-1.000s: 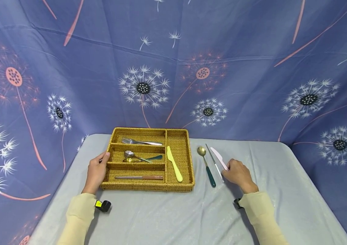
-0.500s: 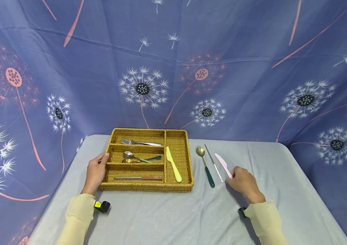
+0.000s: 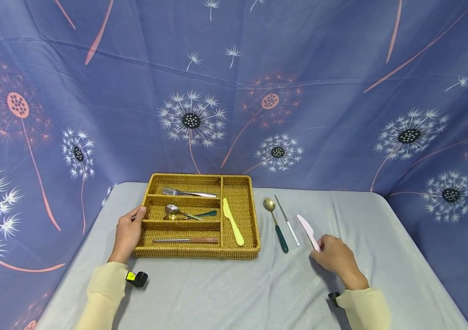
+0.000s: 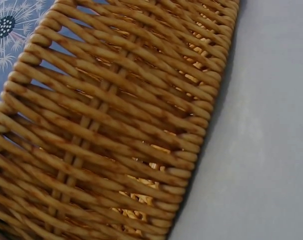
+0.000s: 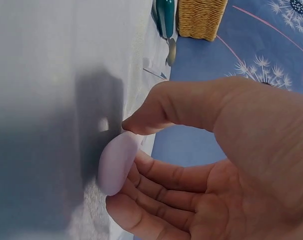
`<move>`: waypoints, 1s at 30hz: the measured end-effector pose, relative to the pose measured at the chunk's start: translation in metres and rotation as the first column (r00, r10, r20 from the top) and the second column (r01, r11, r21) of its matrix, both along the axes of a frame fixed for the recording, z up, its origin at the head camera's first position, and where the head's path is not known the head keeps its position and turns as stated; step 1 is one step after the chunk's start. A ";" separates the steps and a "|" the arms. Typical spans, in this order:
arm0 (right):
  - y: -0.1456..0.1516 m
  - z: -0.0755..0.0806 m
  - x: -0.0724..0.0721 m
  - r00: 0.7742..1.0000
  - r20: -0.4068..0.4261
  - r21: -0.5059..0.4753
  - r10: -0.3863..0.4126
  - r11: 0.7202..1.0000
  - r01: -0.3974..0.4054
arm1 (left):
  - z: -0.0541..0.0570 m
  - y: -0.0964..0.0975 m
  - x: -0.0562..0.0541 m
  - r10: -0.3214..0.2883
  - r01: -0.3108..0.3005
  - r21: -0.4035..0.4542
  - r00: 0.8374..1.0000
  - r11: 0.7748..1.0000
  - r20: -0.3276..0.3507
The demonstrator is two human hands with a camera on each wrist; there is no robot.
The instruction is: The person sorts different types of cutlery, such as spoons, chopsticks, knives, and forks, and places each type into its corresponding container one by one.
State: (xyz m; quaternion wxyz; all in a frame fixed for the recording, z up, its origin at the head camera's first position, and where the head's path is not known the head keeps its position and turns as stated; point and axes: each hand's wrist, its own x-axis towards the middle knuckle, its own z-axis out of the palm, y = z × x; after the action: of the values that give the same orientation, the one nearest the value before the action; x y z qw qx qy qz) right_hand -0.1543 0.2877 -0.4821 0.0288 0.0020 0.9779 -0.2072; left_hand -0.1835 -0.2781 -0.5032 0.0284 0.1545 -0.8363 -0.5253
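My right hand (image 3: 334, 257) pinches the handle end of a pale pink knife (image 3: 307, 230) between thumb and fingers, low over the cloth. In the right wrist view, the rounded handle end (image 5: 116, 164) shows beside the thumb tip, with the other fingers curled below it. My left hand (image 3: 128, 233) grips the left side of a woven cutlery tray (image 3: 200, 253), thumb over its rim. The tray's woven wall (image 4: 111, 120) fills most of the left wrist view. Between tray and right hand lie a gold spoon with a green handle (image 3: 281, 238) and a white-handled chopstick (image 3: 293, 233).
Inside the tray are a fork (image 3: 188, 193), a silver spoon (image 3: 173, 209) crossing a green-handled one (image 3: 206, 214), brown-handled chopsticks (image 3: 202, 240) and a yellow knife (image 3: 233, 223). A pale cloth covers the table (image 3: 217, 293). Blue dandelion-print fabric (image 3: 234, 128) hangs behind.
My right hand has drawn the pink knife right and toward me, away from the white-handled chopstick. My left hand keeps its grip on the tray.
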 end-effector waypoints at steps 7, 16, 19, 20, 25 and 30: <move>0.002 -0.001 0.013 0.999 0.026 -0.016 -0.030 0.999 0.030 | 0.001 0.001 0.000 0.000 0.000 -0.003 1.000 1.000 -0.001; -0.005 0.011 0.029 0.997 0.030 -0.064 -0.074 0.995 0.076 | 0.001 0.001 0.000 -0.002 0.002 0.005 1.000 1.000 -0.001; -0.010 0.018 0.033 0.998 0.006 -0.067 -0.063 0.996 0.063 | 0.002 0.000 0.001 -0.003 0.003 0.006 1.000 1.000 0.003; -0.012 0.020 0.033 0.998 -0.003 -0.068 -0.057 0.996 0.057 | 0.002 0.001 0.001 -0.002 0.002 0.007 1.000 1.000 0.005; -0.025 0.032 0.035 0.999 -0.030 -0.097 -0.025 0.995 0.022 | 0.001 0.000 0.000 0.000 0.000 0.000 1.000 1.000 0.003; -0.040 0.039 0.034 0.998 -0.058 -0.134 0.004 0.991 -0.012 | 0.001 0.000 0.001 -0.003 0.003 -0.009 1.000 1.000 0.001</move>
State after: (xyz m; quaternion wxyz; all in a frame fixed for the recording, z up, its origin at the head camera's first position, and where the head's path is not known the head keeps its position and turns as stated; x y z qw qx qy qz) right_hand -0.1202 0.2478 -0.4433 0.0015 -0.0097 0.9622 -0.2723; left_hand -0.1828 -0.2782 -0.5017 0.0278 0.1534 -0.8388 -0.5216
